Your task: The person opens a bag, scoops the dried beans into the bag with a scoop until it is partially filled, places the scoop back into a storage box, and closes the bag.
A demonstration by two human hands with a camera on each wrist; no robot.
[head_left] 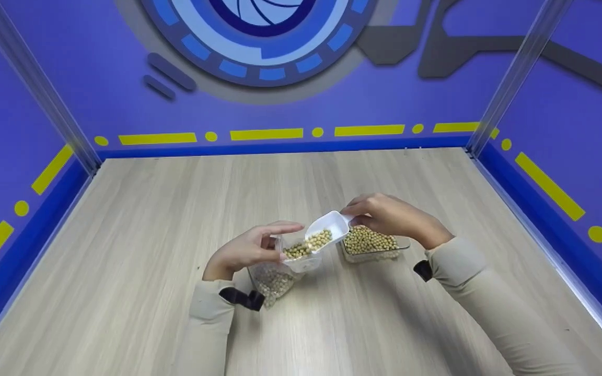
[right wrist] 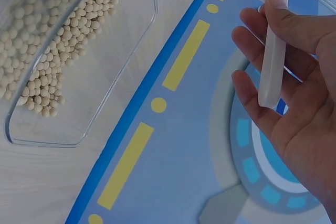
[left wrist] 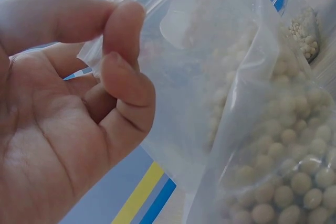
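Observation:
My left hand (head_left: pixel 254 248) pinches the rim of a clear plastic bag (left wrist: pixel 173 93), whose mouth stands apart. Round pale-yellow beans (left wrist: pixel 283 192) fill its lower part, which rests on the table. My right hand (head_left: pixel 387 214) grips the handle of a white scoop (head_left: pixel 335 224), thumb on top and fingertips beneath in the right wrist view. Tilted toward the left hand, the scoop has its lip over the bag's mouth, and some beans lie in its front. Through the plastic in the left wrist view, the scoop shows as a pale blurred shape.
Under the right hand, a clear rectangular container (head_left: pixel 371 253) of the same beans stands on the wood-grain table (head_left: pixel 139 271). Its beans (right wrist: pixel 58 51) are heaped toward one side in the right wrist view. Blue-purple panels (head_left: pixel 92 83) with yellow marks wall the table's back and sides.

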